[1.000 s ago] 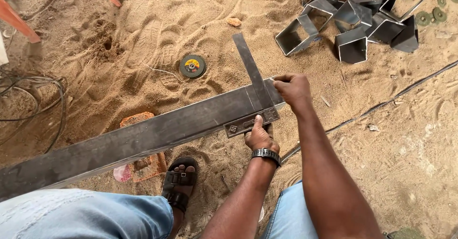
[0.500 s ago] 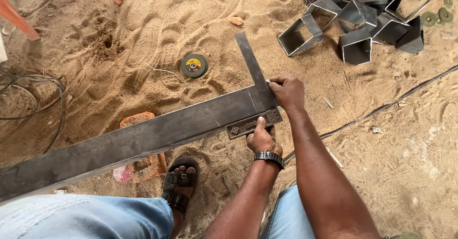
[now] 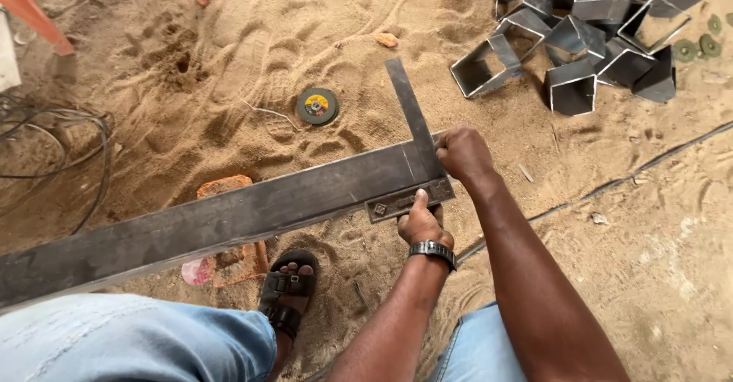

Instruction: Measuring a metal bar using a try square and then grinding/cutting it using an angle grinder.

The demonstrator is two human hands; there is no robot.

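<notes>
A long dark steel bar (image 3: 229,218) runs from the lower left to the middle, raised above the sand. A metal try square (image 3: 412,115) lies across its right end, with the blade pointing away from me and the stock (image 3: 408,200) against the bar's near edge. My left hand (image 3: 422,223), with a watch on the wrist, presses the stock with thumb and fingers. My right hand (image 3: 463,153) rests on the bar's end, fingers curled tight against the blade's right edge. Whether they pinch something small is hidden.
A cutting disc (image 3: 317,106) lies on the sand beyond the bar. A pile of short square steel tube pieces (image 3: 588,38) sits at the upper right. Cables (image 3: 53,145) lie at left and orange legs (image 3: 46,23) at the top left. A brick (image 3: 225,187) sits under the bar, my sandalled foot (image 3: 286,290) below.
Both hands stay on the square and the bar's end. My right hand has shifted only slightly along the blade, and the view has drifted a little.
</notes>
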